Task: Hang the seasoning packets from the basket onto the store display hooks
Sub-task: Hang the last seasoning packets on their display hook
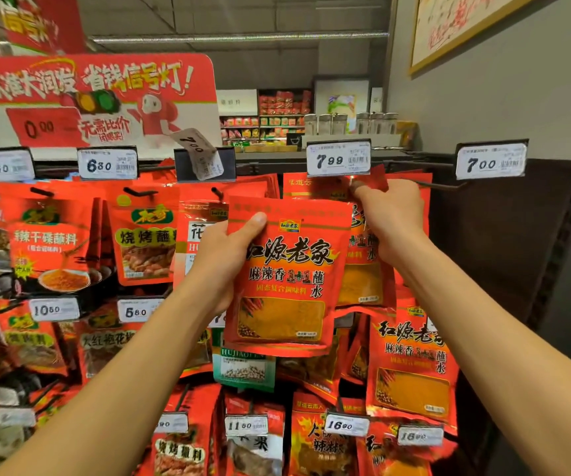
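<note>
Left hand (224,255) gripping a red seasoning packet (286,273) by its left edge, thumb curled across the front near the top corner, packet upright at the centre. Right hand (392,214) at 2 o'clock of it, fingers pinching the top of a second red packet (363,280) just behind the first, right under the 7.99 price tag (338,158). Bare hook (442,184) at 3 o'clock of the right hand. More hanging packets (411,365) at 5 o'clock.
</note>
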### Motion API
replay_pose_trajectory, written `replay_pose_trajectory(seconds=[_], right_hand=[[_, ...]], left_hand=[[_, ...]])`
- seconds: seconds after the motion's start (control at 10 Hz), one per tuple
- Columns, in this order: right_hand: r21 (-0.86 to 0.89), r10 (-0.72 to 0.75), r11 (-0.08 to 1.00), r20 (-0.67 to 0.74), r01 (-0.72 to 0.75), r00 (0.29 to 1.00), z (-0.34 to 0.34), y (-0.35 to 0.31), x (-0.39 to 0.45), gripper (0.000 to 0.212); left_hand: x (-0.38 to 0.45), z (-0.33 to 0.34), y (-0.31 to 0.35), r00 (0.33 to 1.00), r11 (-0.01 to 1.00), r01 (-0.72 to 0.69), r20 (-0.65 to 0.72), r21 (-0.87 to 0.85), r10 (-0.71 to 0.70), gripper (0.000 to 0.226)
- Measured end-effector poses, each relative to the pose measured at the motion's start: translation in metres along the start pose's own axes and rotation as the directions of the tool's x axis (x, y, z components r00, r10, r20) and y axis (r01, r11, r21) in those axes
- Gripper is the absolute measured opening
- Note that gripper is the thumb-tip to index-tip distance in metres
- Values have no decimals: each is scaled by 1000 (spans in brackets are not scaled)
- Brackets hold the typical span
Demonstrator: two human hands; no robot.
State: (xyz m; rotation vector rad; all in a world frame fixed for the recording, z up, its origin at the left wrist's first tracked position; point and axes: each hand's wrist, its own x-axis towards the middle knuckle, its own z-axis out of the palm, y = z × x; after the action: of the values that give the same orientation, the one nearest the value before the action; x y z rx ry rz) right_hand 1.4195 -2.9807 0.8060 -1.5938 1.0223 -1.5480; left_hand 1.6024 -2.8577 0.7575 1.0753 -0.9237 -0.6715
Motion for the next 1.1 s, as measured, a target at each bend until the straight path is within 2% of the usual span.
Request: replay_pose_trajectory(seconds=[0.2, 0.4, 0.7, 1.1], right_hand=[[48, 35, 998, 84, -39, 996, -3, 7, 2, 25], [-153, -113, 982, -14, 110, 993, -1, 1, 3, 35], [-319, -243, 920, -7, 228, 970, 1, 1, -1, 32], [-351, -113, 929, 29, 116, 993, 5, -6, 2, 30]], left_hand=[[2, 1, -2, 1000, 1000, -6, 6, -13, 6, 18], [4, 5, -6, 1000, 1000, 13, -16, 0, -13, 16], [0, 2, -5, 1000, 1000, 18, -6, -3, -18, 25], [-3, -7, -5, 1000, 999, 26, -16, -28, -27, 20]])
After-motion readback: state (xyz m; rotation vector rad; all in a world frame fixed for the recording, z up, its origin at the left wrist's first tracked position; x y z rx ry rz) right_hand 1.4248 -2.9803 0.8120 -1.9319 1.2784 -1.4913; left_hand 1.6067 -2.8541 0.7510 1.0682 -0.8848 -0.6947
